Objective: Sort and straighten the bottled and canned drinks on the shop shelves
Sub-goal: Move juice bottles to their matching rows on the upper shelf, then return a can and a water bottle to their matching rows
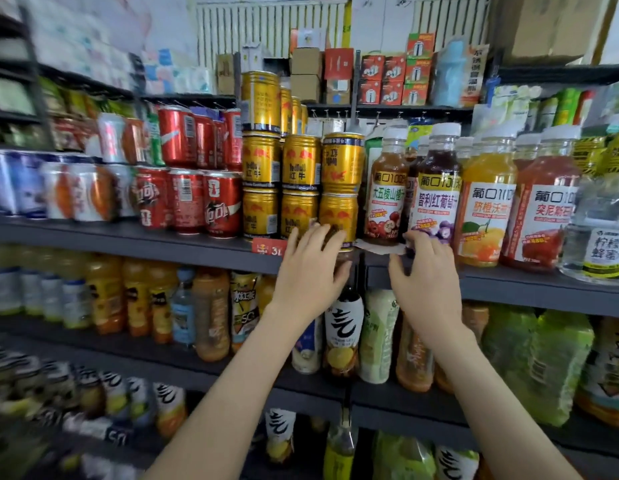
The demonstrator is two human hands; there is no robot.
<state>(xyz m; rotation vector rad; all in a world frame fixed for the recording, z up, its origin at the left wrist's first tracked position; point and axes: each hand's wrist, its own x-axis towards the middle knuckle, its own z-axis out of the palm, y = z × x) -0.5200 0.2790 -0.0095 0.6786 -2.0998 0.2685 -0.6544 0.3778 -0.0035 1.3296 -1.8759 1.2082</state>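
Gold cans: stacked two and three high on the grey shelf, between the red cans and the juice bottles.
Bottom gold can: at the right end of the low row, standing up, close to the front edge of the shelf.
Left hand: held up right in front of the bottom gold can.
Left fingers: straight and spread wide, with the tips on the front of the can. They are not wrapped round it and hold nothing.
Purple juice bottle: has a white cap and grapes on the label. It stands at the front of the shelf, between the brown juice bottle and the orange juice bottle.
Right hand: held up low in front of the purple juice bottle.
Right fingers: a little bent, with the tips touching the bottom of the label. The thumb sticks out to the side, off the bottle, so nothing is gripped.
Red cans: stacked two high, left of the gold cans, with labels facing different ways.
Red juice bottle: just right of the orange juice bottle.
Clear bottle: at the far right of the same shelf.
Red price tag: on the front edge of the shelf, just left of the left hand.
White paper: lies flat under the brown juice bottle and pokes over the edge.
Black-and-white bottle: on the shelf below, between the two wrists.
Small boxes: stacked on the top shelf.
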